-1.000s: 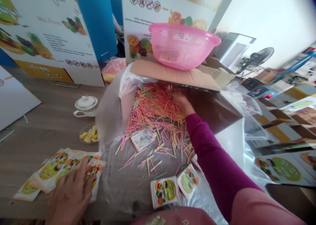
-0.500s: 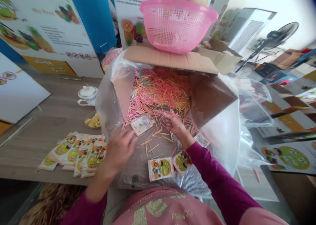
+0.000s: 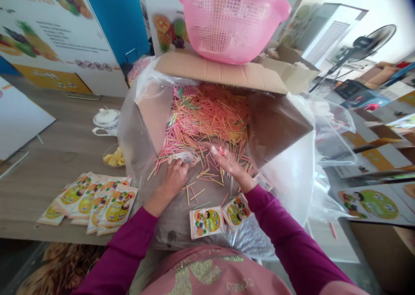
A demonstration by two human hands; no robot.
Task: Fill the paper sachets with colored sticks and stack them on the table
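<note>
Thin pink, orange, yellow and green sticks (image 3: 210, 118) fill an open cardboard box (image 3: 152, 118) lying on its side and lined with clear plastic. Several loose ones are scattered toward me. My right hand (image 3: 228, 163) is closed around a small bundle of these sticks, their pink ends showing above the fingers. With curled fingers, my left hand (image 3: 176, 176) grips the near edge of a small printed packet (image 3: 185, 157) lying at the box opening. Nearer to me lie two packets with green cartoon faces, one flat packet (image 3: 207, 222) and one tilted packet (image 3: 237, 210).
On the wooden table (image 3: 19, 195), several overlapping printed packets (image 3: 116, 206) lie at the left. Behind them are a bowl of yellow pieces (image 3: 114, 157) and a lidded white cup (image 3: 106, 120). A pink basket (image 3: 233, 27) rests above the box; a fan (image 3: 372, 44) stands far right.
My left hand has moved forward and right, from above the plastic onto the small packet. My right hand stays near the sticks and has turned slightly, with the bundle still in it.
</note>
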